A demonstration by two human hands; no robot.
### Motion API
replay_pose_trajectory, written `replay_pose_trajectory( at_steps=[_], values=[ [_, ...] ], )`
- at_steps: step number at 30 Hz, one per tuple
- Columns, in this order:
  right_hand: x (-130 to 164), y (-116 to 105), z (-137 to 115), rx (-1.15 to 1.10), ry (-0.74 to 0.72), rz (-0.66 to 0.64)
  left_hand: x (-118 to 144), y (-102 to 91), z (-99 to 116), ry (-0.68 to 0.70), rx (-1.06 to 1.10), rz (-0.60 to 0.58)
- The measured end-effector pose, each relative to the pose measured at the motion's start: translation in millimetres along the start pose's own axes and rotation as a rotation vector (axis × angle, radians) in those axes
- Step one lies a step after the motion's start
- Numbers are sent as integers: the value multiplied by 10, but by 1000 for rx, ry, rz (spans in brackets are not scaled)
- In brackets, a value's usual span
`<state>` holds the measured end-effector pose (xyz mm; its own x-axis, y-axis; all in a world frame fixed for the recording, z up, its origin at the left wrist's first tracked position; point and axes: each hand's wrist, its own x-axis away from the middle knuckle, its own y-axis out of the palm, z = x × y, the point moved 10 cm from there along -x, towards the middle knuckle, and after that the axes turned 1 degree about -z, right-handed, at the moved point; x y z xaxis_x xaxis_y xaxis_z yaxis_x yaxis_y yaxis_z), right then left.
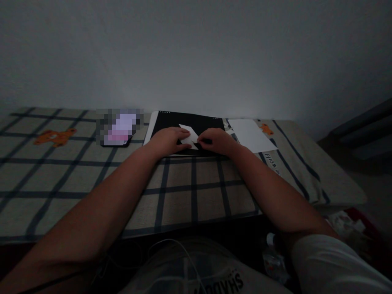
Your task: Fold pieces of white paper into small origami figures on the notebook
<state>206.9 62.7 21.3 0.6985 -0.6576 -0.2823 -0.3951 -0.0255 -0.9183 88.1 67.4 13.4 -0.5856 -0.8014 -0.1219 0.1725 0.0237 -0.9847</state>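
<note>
A small folded piece of white paper (193, 134) lies over a flat black sheet or board (196, 117) with a pale left edge. My left hand (170, 141) holds the paper's left side, its fingers on top and its thumb nearer me. At the paper's right corner, the fingertips and thumb of my right hand (218, 141) are pinched together. Part of the paper is hidden under my fingers. To the right of my right hand rests a larger white sheet of paper (252, 135), lying flat.
A checked cloth (192, 175) covers the table, which meets a grey wall (196, 61) at the back. On the left is a phone (122, 128) with its screen lit and blurred. Below the table on the right, a clear plastic bottle (274, 259) shows in the dark.
</note>
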Motion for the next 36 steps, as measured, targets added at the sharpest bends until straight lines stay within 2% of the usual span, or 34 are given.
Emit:
replay_pose_trajectory(
  at_steps=[5, 11, 15, 19, 26, 32, 36],
  values=[
    [32, -92, 123, -143, 67, 96, -6, 43, 22, 36, 41, -29],
    [68, -202, 327, -178, 293, 203, -16, 61, 38, 73, 66, -38],
    [103, -187, 458, -103, 454, 190, -14, 74, 29, 69, 57, -54],
    [111, -115, 540, -31, 536, 138, -7, 62, 28, 62, 67, -50],
    [87, -77, 511, 133, 537, 124, -14, 134, 132, 129, 35, -134],
    [71, -55, 475, 194, 501, 130, 1, 11, 230, 200, -32, -36],
    [75, -55, 482, 189, 489, 135, 6, -6, 240, 185, -72, -43]
  ],
)
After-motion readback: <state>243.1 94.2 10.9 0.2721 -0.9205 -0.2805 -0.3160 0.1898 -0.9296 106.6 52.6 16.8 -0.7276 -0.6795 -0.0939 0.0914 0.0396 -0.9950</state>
